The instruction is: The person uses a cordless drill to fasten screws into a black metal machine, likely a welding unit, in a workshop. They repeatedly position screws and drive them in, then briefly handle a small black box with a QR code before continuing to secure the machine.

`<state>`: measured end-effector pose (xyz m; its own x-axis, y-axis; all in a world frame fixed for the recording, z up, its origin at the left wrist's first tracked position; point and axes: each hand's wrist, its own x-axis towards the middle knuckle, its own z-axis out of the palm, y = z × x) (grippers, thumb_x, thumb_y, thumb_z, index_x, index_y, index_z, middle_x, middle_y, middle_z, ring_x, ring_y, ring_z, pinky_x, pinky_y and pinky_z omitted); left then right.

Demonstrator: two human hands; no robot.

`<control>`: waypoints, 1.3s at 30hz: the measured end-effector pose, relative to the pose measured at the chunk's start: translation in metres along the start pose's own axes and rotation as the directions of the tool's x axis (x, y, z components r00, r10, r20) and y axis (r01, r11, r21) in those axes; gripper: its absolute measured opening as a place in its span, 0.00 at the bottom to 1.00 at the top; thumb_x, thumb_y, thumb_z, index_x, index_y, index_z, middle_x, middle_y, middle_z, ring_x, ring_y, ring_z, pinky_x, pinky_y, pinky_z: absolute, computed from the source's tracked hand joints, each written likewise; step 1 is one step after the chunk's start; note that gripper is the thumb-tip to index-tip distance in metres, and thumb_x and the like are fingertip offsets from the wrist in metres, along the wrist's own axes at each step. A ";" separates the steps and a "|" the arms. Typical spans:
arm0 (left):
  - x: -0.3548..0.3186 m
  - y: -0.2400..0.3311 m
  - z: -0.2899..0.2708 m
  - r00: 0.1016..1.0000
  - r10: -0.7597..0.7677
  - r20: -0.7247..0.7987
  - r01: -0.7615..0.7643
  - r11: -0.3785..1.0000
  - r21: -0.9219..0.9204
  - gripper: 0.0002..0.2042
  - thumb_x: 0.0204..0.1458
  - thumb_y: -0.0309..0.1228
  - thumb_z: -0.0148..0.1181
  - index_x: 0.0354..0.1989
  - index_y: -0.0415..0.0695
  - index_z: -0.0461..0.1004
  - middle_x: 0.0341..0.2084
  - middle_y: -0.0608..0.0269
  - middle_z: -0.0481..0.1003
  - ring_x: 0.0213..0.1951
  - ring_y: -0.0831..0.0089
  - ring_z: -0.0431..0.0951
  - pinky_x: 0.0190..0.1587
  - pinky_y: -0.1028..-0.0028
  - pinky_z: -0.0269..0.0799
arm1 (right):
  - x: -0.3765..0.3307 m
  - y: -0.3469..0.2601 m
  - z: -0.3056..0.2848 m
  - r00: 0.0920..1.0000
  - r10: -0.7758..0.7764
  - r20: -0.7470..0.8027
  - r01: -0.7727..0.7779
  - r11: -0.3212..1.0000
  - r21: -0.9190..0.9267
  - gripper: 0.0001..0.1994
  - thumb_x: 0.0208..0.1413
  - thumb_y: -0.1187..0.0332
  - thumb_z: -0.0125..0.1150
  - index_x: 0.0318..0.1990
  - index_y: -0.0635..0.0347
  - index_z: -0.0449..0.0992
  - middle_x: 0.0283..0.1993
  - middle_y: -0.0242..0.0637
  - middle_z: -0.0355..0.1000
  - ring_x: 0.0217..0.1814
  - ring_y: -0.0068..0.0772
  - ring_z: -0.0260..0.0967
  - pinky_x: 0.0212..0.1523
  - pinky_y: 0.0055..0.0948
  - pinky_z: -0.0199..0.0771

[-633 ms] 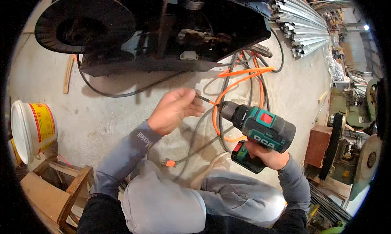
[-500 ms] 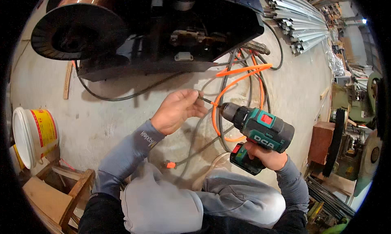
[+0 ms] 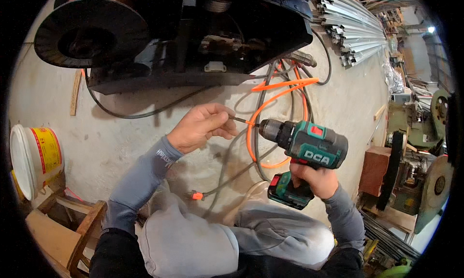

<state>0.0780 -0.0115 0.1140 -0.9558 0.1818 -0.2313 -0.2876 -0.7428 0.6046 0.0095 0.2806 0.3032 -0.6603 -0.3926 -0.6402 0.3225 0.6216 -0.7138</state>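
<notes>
The grey fabric sleeve (image 3: 137, 183) at eight o'clock is marked with pale lettering. At four o'clock, the handle of a green-and-black cordless drill (image 3: 320, 141) is wrapped by the right hand (image 3: 316, 179); light block letters are borne on the drill's side. Its chuck is pointed between nine and ten o'clock, the long axis running back toward between three and four. On nearly the same line, a thin dark metal rod (image 3: 239, 118) is pinched between thumb and fingers of the left hand (image 3: 198, 129); whether it is clamped in the chuck cannot be told. At nine o'clock, a white plastic bucket (image 3: 36, 164) is wrapped with a printed yellow-and-red label (image 3: 48, 143). Farther off, a black metal machine housing (image 3: 183, 60) is seen toward twelve.
</notes>
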 end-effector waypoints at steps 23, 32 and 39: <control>0.116 -0.018 0.004 0.992 -0.122 -0.018 0.061 0.610 -0.790 0.10 0.71 0.32 0.50 0.42 0.40 0.75 0.39 0.61 0.76 0.40 0.70 0.76 0.48 0.70 0.76 | 0.075 -0.077 0.027 0.970 -0.175 -0.169 0.123 0.952 -0.280 0.04 0.58 0.74 0.64 0.38 0.61 0.75 0.22 0.31 0.71 0.18 0.24 0.66 0.20 0.27 0.65; 0.117 -0.018 0.004 0.993 -0.113 -0.014 0.043 0.486 -0.873 0.06 0.67 0.24 0.49 0.40 0.39 0.73 0.36 0.60 0.76 0.37 0.70 0.77 0.47 0.67 0.78 | 0.087 -0.093 0.025 0.974 -0.165 -0.157 0.102 0.932 -0.349 0.04 0.60 0.73 0.64 0.40 0.61 0.76 0.22 0.30 0.71 0.17 0.22 0.65 0.19 0.26 0.64; 0.119 -0.027 0.008 0.999 -0.046 0.010 0.027 0.394 -0.919 0.07 0.68 0.25 0.49 0.39 0.40 0.74 0.34 0.61 0.76 0.34 0.71 0.75 0.45 0.68 0.77 | 0.091 -0.105 0.030 0.984 -0.104 -0.142 0.047 0.934 -0.354 0.04 0.60 0.73 0.64 0.40 0.61 0.76 0.21 0.29 0.71 0.17 0.22 0.65 0.20 0.26 0.64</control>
<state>-0.0283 0.0355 0.0766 -0.9422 0.2220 -0.2510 -0.0827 -0.8798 -0.4680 -0.0641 0.1589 0.3118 -0.7795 -0.3548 -0.5162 0.0298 0.8021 -0.5965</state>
